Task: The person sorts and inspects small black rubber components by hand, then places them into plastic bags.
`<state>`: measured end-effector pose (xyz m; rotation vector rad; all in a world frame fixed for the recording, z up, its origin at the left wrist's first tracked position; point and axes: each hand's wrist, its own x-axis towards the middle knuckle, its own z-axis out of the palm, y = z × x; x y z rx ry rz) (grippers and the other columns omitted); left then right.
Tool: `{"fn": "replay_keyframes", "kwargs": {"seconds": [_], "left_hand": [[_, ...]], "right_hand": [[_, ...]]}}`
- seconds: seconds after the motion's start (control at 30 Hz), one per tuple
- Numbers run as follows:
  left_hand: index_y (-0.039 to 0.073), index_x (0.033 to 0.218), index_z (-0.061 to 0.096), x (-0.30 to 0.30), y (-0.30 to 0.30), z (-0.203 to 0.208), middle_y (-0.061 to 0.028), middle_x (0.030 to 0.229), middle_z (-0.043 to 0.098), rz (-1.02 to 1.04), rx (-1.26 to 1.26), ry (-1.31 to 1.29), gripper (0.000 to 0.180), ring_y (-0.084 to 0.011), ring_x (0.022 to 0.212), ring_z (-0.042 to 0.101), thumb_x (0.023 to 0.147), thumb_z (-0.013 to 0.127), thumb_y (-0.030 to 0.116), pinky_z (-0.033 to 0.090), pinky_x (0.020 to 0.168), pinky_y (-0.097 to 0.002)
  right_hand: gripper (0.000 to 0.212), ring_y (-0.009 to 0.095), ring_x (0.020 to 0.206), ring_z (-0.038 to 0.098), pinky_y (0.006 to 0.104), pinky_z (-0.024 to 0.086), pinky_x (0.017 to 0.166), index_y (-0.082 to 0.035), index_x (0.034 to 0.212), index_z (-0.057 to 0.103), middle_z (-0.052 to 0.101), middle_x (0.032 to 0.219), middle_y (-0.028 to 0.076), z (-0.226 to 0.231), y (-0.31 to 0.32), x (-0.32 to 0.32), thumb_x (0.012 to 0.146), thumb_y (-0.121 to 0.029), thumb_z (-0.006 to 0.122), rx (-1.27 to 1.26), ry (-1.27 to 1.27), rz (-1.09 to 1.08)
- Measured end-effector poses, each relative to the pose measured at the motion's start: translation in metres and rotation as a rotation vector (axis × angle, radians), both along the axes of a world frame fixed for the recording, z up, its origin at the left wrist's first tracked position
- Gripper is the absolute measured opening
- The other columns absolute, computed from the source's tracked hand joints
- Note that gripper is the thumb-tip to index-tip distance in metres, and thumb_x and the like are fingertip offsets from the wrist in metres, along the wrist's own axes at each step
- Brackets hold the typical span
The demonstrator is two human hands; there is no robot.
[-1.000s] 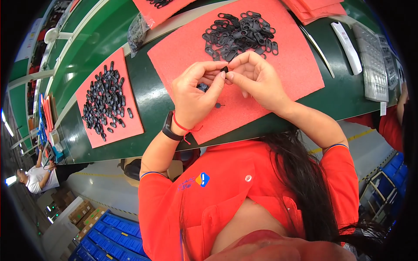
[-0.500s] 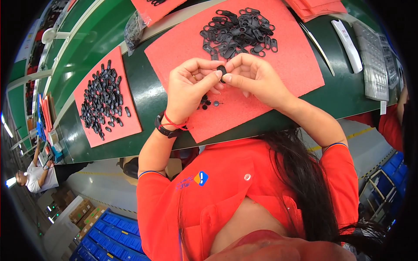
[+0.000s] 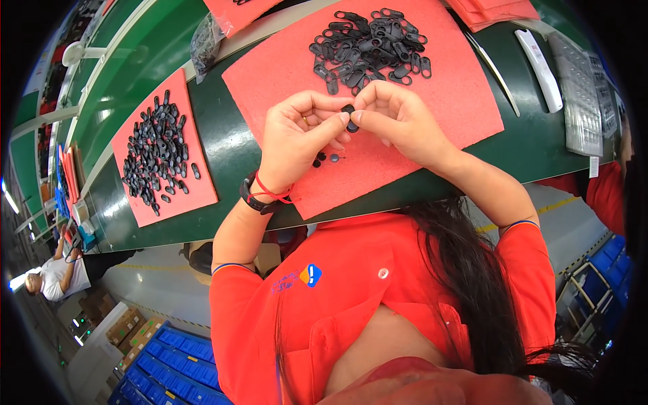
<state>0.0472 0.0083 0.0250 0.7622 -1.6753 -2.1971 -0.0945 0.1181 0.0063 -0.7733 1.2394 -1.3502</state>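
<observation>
Between the fingertips of both hands is a small black oval part point(image 3: 352, 125), raised over a pink foam sheet point(image 3: 270, 88). My left hand point(image 3: 302, 128) pinches it from the left, thumb and forefinger together. From the other side my right hand point(image 3: 391, 121) grips it the same way; the fingers cover some of the part. Beyond the hands lies a heap of black oval pieces with open loops point(image 3: 371, 47). A few small round black pieces point(image 3: 318, 160) and a grey round piece point(image 3: 334, 158) rest on the foam just below my left hand.
On the left, another pink sheet point(image 3: 202, 182) carries many small black oval parts point(image 3: 158, 148). At the right of the green table point(image 3: 533, 145) are a curved white strip point(image 3: 496, 74), a white bar-shaped object point(image 3: 538, 71) and clear plastic trays point(image 3: 574, 101). A clear bag point(image 3: 206, 47) sits at the back left.
The black part has shifted slightly down and right and turned a little between my fingertips. Both hands stay at nearly the same spot.
</observation>
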Motion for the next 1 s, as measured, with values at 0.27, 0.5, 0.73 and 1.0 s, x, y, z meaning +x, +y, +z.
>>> {"fn": "replay_keyframes", "kwargs": {"seconds": [0.27, 0.5, 0.73, 1.0], "left_hand": [[-0.005, 0.095, 0.057, 0.0014, -0.0010, -0.0013, -0.0093, 0.076, 0.063, -0.008, 0.011, -0.007, 0.015, -0.0108, 0.062, 0.061, 0.082, 0.057, 0.001, 0.051, 0.051, -0.0212], [-0.004, 0.095, 0.060, -0.0003, 0.0024, 0.0015, -0.0076, 0.072, 0.062, 0.009, 0.041, -0.013, 0.016, -0.0096, 0.059, 0.060, 0.079, 0.059, -0.001, 0.049, 0.050, -0.0199], [-0.004, 0.094, 0.060, -0.0006, 0.0034, 0.0001, -0.0080, 0.072, 0.062, 0.010, 0.041, -0.043, 0.015, -0.0099, 0.059, 0.060, 0.079, 0.060, 0.000, 0.049, 0.050, -0.0200], [-0.004, 0.095, 0.060, -0.0009, 0.0025, 0.0004, -0.0093, 0.072, 0.063, 0.001, 0.071, -0.033, 0.016, -0.0107, 0.057, 0.060, 0.080, 0.059, 0.000, 0.050, 0.051, -0.0202]], "right_hand": [[0.010, 0.000, 0.062, 0.045, 0.0155, 0.032, 0.047, -0.006, 0.087, 0.051, 0.056, 0.076, -0.003, -0.0025, -0.0006, 0.0012, 0.083, -0.012, 0.057, -0.010, 0.014, -0.004], [0.009, 0.001, 0.065, 0.047, 0.0162, 0.034, 0.053, -0.004, 0.084, 0.051, 0.055, 0.075, -0.002, -0.0008, -0.0003, 0.0003, 0.082, -0.009, 0.058, 0.015, -0.032, 0.004], [0.010, 0.001, 0.063, 0.046, 0.0162, 0.033, 0.051, -0.005, 0.081, 0.049, 0.052, 0.071, -0.003, -0.0050, -0.0003, 0.0004, 0.082, -0.009, 0.058, -0.002, -0.029, -0.004], [0.011, 0.002, 0.061, 0.047, 0.0166, 0.033, 0.049, -0.006, 0.079, 0.049, 0.053, 0.070, -0.003, -0.0050, -0.0003, -0.0011, 0.082, -0.011, 0.058, 0.003, -0.057, 0.019]]}}
